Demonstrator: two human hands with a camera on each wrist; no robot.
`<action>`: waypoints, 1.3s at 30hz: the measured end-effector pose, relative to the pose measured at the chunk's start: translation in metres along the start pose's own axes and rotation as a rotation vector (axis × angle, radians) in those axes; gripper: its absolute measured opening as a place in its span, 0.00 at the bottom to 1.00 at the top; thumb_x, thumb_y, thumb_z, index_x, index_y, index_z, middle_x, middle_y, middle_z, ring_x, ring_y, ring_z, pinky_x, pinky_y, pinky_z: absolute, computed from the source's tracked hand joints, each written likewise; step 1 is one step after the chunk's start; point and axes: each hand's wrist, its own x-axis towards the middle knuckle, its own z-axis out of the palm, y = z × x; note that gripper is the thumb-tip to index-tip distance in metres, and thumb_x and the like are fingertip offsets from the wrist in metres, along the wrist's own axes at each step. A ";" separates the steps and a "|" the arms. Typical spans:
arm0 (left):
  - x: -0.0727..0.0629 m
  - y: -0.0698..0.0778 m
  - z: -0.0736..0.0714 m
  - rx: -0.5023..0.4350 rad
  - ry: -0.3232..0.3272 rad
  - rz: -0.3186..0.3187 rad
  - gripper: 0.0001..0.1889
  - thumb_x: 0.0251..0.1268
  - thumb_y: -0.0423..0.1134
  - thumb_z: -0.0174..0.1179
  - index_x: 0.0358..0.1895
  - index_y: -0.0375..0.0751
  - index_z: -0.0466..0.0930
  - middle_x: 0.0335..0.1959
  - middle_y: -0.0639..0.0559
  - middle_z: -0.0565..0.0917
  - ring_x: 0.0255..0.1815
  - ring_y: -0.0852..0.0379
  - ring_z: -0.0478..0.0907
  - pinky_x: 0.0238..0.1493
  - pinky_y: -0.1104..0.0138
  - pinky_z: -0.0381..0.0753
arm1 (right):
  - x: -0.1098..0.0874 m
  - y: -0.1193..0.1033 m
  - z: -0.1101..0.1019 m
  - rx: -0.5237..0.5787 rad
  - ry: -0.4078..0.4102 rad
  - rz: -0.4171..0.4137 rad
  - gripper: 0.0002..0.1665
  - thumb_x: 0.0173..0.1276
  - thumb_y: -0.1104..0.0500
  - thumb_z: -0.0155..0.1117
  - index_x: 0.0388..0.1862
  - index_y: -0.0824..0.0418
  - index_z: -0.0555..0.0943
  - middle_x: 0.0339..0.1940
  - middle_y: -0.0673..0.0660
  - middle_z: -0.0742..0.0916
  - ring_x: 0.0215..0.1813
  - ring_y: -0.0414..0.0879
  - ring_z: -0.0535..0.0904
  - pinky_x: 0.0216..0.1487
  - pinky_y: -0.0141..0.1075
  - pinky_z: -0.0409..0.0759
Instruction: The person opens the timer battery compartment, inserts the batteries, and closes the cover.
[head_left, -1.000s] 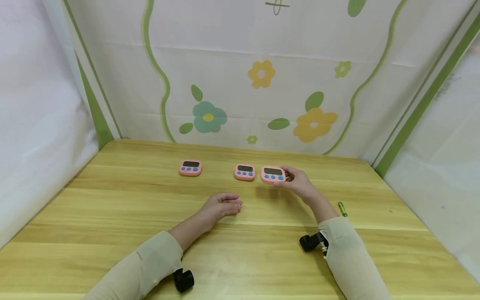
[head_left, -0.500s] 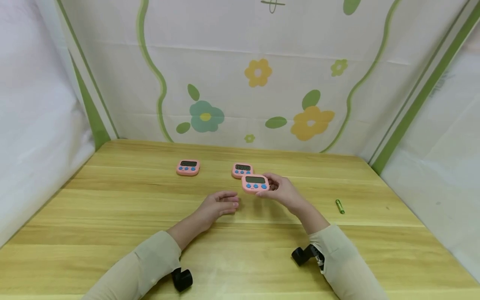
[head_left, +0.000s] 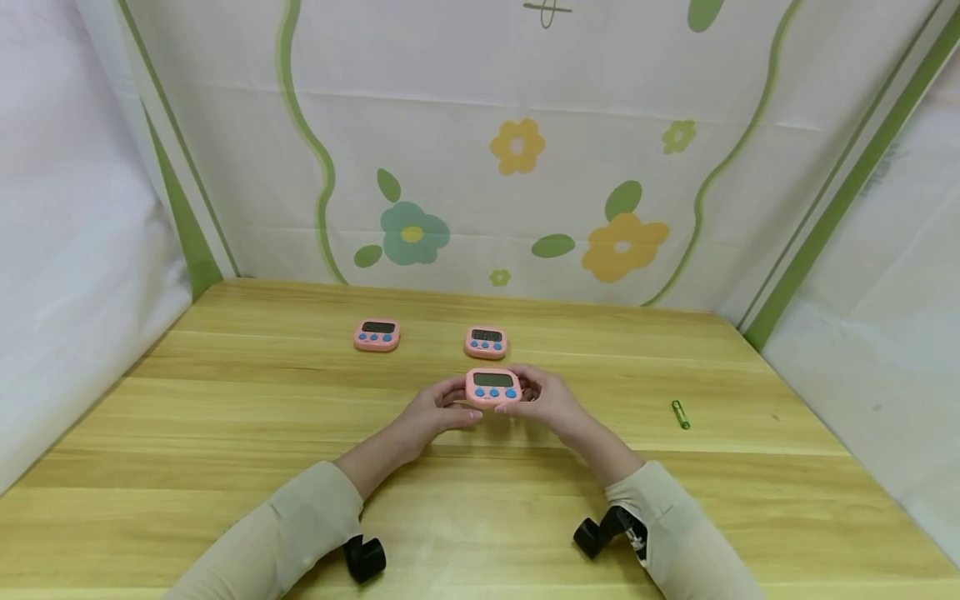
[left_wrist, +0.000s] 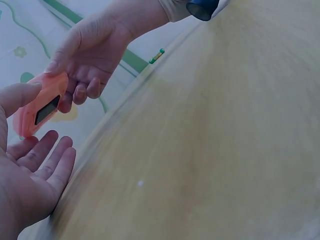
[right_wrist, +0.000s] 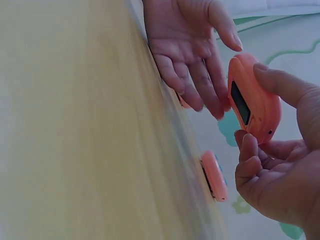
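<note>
A pink digital timer with three blue buttons and a blank grey display is held above the table. My right hand pinches its right end, thumb on the button side and fingertips beneath, as the right wrist view shows on the timer. My left hand is at the opposite end, thumb and fairly straight fingers spread around it. In the right wrist view, the left hand's fingertips come right up to the timer's edge without curling round it. Behind lie two similar timers, one in the middle and another farther left.
The wooden table ends at a white cloth backdrop with printed flowers. A small green tube-like piece lies to the right. Black wrist cameras stick out from both sleeves.
My right hand has carried the timer leftward and toward me, from beside the middle timer to my left hand. The left hand has stayed nearly in place.
</note>
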 end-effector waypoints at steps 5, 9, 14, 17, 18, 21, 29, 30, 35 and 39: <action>-0.001 0.003 0.002 0.003 0.006 -0.005 0.32 0.51 0.31 0.60 0.61 0.33 0.57 0.52 0.41 0.69 0.46 0.52 0.70 0.45 0.64 0.74 | -0.003 -0.004 0.005 0.005 -0.028 0.012 0.34 0.47 0.62 0.69 0.54 0.68 0.69 0.34 0.56 0.77 0.32 0.47 0.70 0.29 0.31 0.71; 0.002 -0.003 0.000 -0.006 -0.006 0.007 0.33 0.51 0.32 0.61 0.61 0.35 0.57 0.53 0.41 0.69 0.47 0.52 0.70 0.46 0.65 0.73 | 0.001 0.007 0.006 0.003 -0.053 -0.013 0.34 0.47 0.59 0.69 0.54 0.66 0.69 0.36 0.55 0.77 0.32 0.46 0.70 0.30 0.31 0.72; 0.001 -0.002 -0.001 0.017 0.001 0.013 0.34 0.49 0.33 0.62 0.61 0.36 0.58 0.52 0.42 0.71 0.48 0.53 0.70 0.47 0.65 0.72 | 0.000 0.007 0.009 -0.025 -0.070 -0.055 0.35 0.49 0.57 0.68 0.55 0.66 0.69 0.40 0.57 0.76 0.36 0.48 0.70 0.34 0.33 0.73; 0.001 -0.002 -0.001 0.022 0.015 0.015 0.34 0.48 0.34 0.63 0.61 0.36 0.59 0.51 0.43 0.72 0.48 0.53 0.70 0.46 0.65 0.73 | -0.001 0.006 0.009 -0.037 -0.052 -0.066 0.37 0.49 0.56 0.68 0.57 0.66 0.67 0.45 0.57 0.76 0.40 0.48 0.71 0.37 0.35 0.74; 0.001 -0.002 -0.001 0.021 0.015 0.017 0.34 0.48 0.35 0.63 0.61 0.36 0.59 0.51 0.43 0.72 0.47 0.53 0.71 0.46 0.65 0.73 | -0.002 0.006 0.010 -0.043 -0.044 -0.073 0.37 0.49 0.57 0.69 0.57 0.66 0.67 0.47 0.57 0.75 0.42 0.48 0.71 0.38 0.35 0.75; 0.001 -0.003 -0.001 0.016 -0.003 0.023 0.33 0.49 0.36 0.63 0.60 0.37 0.60 0.50 0.44 0.73 0.47 0.53 0.71 0.46 0.64 0.73 | -0.004 0.004 0.011 -0.045 -0.014 -0.119 0.36 0.48 0.59 0.69 0.57 0.67 0.67 0.51 0.59 0.74 0.46 0.49 0.71 0.43 0.38 0.74; 0.001 -0.003 -0.002 -0.023 -0.019 0.018 0.32 0.52 0.38 0.61 0.60 0.32 0.59 0.50 0.40 0.72 0.48 0.52 0.70 0.48 0.60 0.72 | -0.015 -0.019 0.015 -0.021 0.042 -0.231 0.24 0.52 0.68 0.64 0.49 0.71 0.73 0.47 0.65 0.77 0.49 0.56 0.71 0.50 0.46 0.69; 0.001 -0.003 -0.002 -0.039 -0.014 0.013 0.33 0.53 0.38 0.60 0.61 0.32 0.58 0.52 0.39 0.70 0.50 0.51 0.69 0.49 0.60 0.71 | -0.016 -0.020 0.016 -0.020 0.049 -0.223 0.22 0.53 0.68 0.62 0.49 0.72 0.73 0.45 0.65 0.78 0.48 0.56 0.72 0.49 0.45 0.71; 0.002 -0.004 -0.001 -0.097 0.009 -0.007 0.34 0.55 0.37 0.58 0.63 0.30 0.52 0.59 0.35 0.61 0.56 0.48 0.63 0.50 0.60 0.70 | -0.016 -0.021 0.016 -0.021 0.072 -0.168 0.21 0.56 0.69 0.59 0.50 0.73 0.71 0.38 0.66 0.80 0.41 0.54 0.76 0.40 0.38 0.76; 0.003 -0.006 -0.001 -0.080 0.013 -0.006 0.33 0.57 0.35 0.56 0.63 0.31 0.51 0.59 0.35 0.60 0.56 0.47 0.63 0.50 0.61 0.70 | -0.011 -0.012 0.014 0.011 0.059 -0.168 0.25 0.57 0.68 0.58 0.55 0.70 0.68 0.37 0.66 0.80 0.39 0.53 0.77 0.36 0.40 0.78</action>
